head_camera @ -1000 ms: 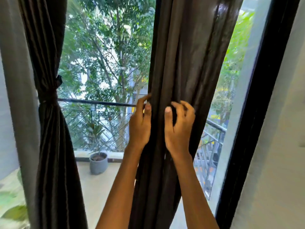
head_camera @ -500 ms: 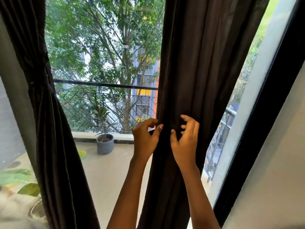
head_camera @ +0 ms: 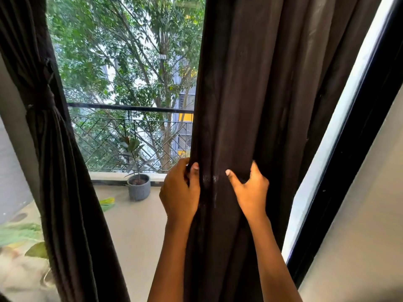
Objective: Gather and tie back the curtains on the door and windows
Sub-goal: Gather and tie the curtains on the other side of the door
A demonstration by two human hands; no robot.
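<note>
A dark brown curtain [head_camera: 257, 83] hangs in long folds over the right half of the glass door. My left hand [head_camera: 180, 191] grips its left edge, thumb in front and fingers curled behind the cloth. My right hand [head_camera: 250, 190] grips a bunch of folds a little further right, thumb spread across the front. The cloth between both hands is gathered into tight pleats. A second dark curtain [head_camera: 58, 171] at the left is cinched by a tie [head_camera: 46, 92] at its waist.
The black door frame [head_camera: 349, 162] and a pale wall [head_camera: 370, 225] stand close on the right. Through the glass lie a balcony floor, a metal railing [head_camera: 130, 110], a grey potted plant [head_camera: 139, 187] and trees beyond.
Both hands have slid down the right curtain and spread apart, taking more folds between them. The view has moved closer to the curtain.
</note>
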